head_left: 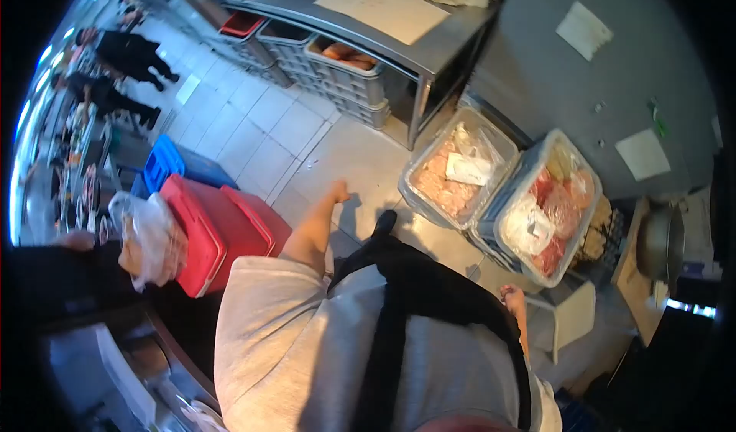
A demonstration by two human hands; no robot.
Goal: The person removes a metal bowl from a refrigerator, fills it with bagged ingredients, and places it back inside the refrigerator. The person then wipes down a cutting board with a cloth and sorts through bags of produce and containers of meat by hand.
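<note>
My left hand hangs out over the tiled floor at the end of my bare forearm. Its fingers look apart and hold nothing I can see. The red cooler box stands to its left. Low at my right side, my right hand has its fingers curled in, with nothing visible in them. It is nearest to a grey crate of bagged red and pale meat. Beside that stands another lined crate, full of pale pink meat with a white label on top.
A steel table stands ahead, with grey crates under it. On the left are a blue bin and a plastic bag. A white stool is at right. Two people in dark clothes stand far left.
</note>
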